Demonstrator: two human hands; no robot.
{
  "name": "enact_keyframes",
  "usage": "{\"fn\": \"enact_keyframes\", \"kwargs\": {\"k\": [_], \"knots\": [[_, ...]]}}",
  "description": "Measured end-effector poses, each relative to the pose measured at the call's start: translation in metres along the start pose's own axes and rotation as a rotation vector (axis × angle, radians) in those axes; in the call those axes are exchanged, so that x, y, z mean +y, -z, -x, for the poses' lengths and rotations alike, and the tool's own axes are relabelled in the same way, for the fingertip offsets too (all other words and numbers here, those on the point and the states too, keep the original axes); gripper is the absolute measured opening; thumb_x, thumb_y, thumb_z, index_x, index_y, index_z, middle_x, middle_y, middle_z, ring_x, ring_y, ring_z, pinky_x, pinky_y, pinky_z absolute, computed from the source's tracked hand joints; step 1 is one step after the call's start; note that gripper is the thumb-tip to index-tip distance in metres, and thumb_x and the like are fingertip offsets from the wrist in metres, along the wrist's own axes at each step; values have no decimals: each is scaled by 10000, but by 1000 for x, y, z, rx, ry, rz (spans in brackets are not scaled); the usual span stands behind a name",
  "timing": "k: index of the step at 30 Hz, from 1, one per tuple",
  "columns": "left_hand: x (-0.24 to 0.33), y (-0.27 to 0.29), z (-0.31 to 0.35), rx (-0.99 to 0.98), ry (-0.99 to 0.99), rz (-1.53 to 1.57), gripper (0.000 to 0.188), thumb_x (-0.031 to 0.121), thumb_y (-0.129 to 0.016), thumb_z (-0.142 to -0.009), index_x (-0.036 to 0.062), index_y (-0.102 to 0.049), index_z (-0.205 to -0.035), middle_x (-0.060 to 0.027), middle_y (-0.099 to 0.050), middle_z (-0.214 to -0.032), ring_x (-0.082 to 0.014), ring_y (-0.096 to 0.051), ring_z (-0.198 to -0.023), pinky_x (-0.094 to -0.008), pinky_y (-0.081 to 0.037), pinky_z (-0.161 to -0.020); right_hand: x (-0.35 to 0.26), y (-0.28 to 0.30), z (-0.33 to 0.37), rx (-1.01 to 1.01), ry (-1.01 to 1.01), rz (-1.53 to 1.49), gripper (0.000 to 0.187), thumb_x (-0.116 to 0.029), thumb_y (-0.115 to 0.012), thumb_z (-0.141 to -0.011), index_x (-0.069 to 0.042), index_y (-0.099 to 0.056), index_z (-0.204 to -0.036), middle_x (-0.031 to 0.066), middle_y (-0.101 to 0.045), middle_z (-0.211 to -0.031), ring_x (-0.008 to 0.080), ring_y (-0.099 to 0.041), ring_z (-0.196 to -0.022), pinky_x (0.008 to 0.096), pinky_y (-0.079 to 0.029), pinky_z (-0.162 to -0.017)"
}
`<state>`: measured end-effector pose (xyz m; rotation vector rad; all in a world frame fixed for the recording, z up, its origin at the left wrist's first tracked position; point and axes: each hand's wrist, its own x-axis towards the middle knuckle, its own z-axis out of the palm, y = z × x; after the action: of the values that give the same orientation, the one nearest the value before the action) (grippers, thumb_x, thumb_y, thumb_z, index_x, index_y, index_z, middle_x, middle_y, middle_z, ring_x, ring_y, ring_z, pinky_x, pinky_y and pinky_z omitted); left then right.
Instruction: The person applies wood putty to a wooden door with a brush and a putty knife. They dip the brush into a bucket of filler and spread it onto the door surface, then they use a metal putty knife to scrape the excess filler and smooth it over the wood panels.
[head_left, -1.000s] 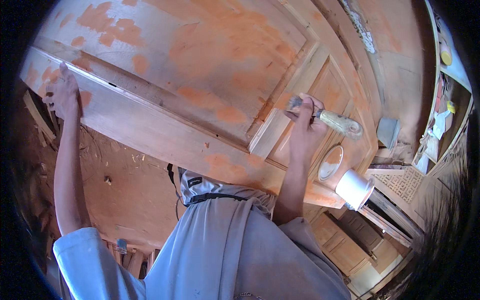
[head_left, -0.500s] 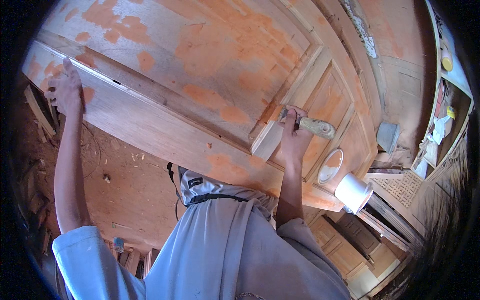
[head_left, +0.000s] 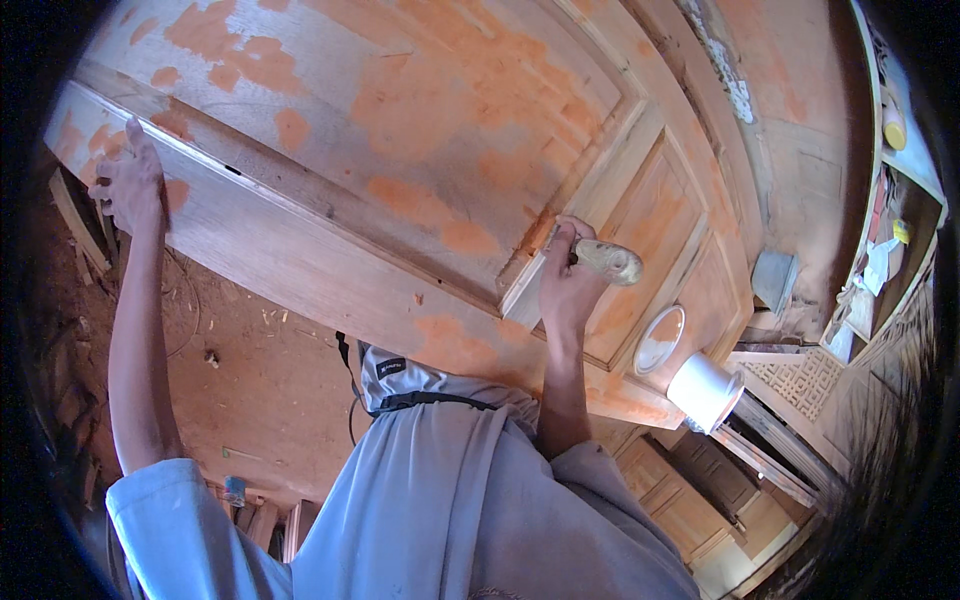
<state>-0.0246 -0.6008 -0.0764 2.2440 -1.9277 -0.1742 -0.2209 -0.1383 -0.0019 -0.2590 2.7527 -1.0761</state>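
A large wooden panel door with orange filler patches lies in front of me. My left hand rests at the far left on the door's near edge rail, fingers apart and holding nothing. My right hand is closed around a hand tool with a thick, worn, smeared handle. The handle points right, and the tool's working end is hidden by my fingers. This hand is at the corner of the large panel, by the crosspiece moulding.
A white tub and a round white lid with orange residue are at the door's right end. Beyond them is a grey container. A cluttered shelf stands far right. Wood scraps lie at the left.
My right hand has moved slightly left with the tool, toward the panel corner, and the handle has shifted with it. My left hand stays in place.
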Motion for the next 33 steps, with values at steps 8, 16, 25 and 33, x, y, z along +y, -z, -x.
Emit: {"fn": "enact_keyframes", "kwargs": {"k": [8,16,25,33], "knots": [[-1,-1,-3,3,0,-7,1069,824,-315,-823,-10,-204,-1483,-331,-192,-1502,-505,-297,-1352,-553,-309,-1082,-3,-5,6,71,-88,-324,237,-158,-484,-1007,44,-592,-1068,79,-610,-915,116,-609,-778,270,-583,-655],[-1,9,0,-59,-8,-32,1054,816,-315,-830,-2,-204,-1485,-335,-171,-1510,-511,-290,-1356,-559,-304,-1086,38,6,6,189,-280,-934,218,-172,-513,-991,8,-593,-1086,80,-608,-956,142,-613,-765,336,-604,-686],[-1,1,-2,8,2,1,1067,819,-332,-821,-3,-193,-1487,-335,-117,-1531,-511,-234,-1388,-561,-277,-1103,18,27,18,-42,-76,-217,192,-127,-495,-996,30,-593,-1047,78,-609,-916,119,-609,-761,277,-596,-666],[3,6,2,-12,27,27,1078,823,-339,-816,-7,-188,-1487,-332,-102,-1537,-507,-215,-1398,-558,-267,-1110,15,13,31,-16,-47,-92,168,-106,-503,-989,17,-608,-1032,50,-600,-844,101,-581,-701,230,-491,-625]]}}
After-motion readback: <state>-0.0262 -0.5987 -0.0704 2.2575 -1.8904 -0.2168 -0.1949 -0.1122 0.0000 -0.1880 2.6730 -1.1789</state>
